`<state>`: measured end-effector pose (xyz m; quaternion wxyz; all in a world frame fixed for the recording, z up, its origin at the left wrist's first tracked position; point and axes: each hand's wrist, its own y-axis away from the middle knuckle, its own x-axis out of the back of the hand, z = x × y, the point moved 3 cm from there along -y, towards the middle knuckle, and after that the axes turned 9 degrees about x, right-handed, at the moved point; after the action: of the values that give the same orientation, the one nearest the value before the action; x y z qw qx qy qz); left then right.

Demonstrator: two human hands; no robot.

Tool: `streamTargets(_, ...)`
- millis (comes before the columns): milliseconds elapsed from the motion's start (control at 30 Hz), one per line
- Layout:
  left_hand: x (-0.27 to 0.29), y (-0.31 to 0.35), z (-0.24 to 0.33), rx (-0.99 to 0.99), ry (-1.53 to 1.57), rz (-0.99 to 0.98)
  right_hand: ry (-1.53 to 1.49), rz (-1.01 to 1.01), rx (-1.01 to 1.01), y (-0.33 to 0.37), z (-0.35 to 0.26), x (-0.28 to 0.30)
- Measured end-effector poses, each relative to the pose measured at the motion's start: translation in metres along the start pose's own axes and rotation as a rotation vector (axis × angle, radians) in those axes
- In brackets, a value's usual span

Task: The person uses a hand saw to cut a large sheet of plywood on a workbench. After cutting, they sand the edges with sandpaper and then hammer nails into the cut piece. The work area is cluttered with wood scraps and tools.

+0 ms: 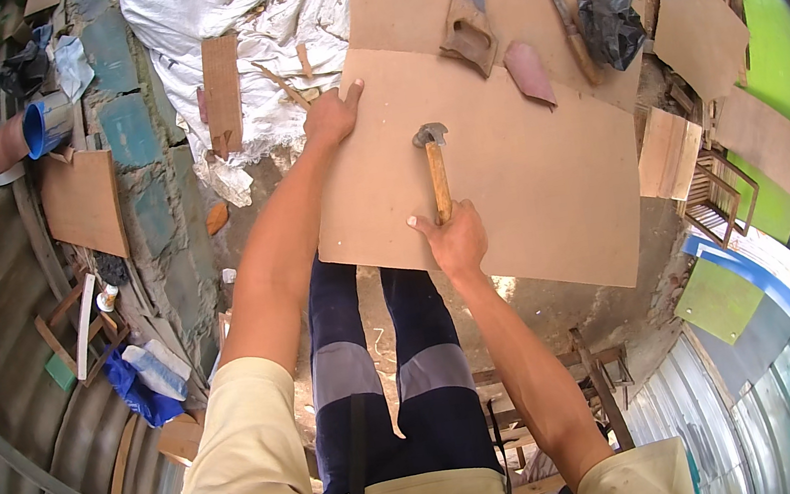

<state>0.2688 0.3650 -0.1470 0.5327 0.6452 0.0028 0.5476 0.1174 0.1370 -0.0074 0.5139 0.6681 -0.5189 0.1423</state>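
Note:
My left hand [333, 119] grips the left edge of a flat brown board [539, 196], its thumb lying on top. The fingers of that hand are partly hidden at the edge. Closed round the lower end of a wooden handle, my right hand [458, 241] holds a claw hammer [436, 165] over the board, its metal head pointing away from me. Beyond the hammer, a handsaw [469, 29] with a wooden grip and a pinkish scrap [528, 74] lie near the board's far side.
A long-bladed machete [564, 11] and a crumpled black plastic bag [611, 22] lie at the far right. White cloth [267, 17] with wood scraps spreads at the far left. A low block wall [132, 132] runs along my left. A wooden frame [718, 191] stands at right.

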Motion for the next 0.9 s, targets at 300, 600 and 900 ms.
streamTargets(300,0.001,-0.022,-0.026,-0.025,0.536,-0.437,-0.046,-0.02,-0.058,-0.003,-0.003,-0.001)
streamTargets(600,0.034,0.1,-0.099,-0.124,0.394,-0.09,-0.321,0.026,-0.144,0.039,0.023,0.033)
streamTargets(900,0.059,0.155,-0.118,0.349,0.771,-0.375,-0.346,0.109,-0.179,0.062,0.015,0.018)
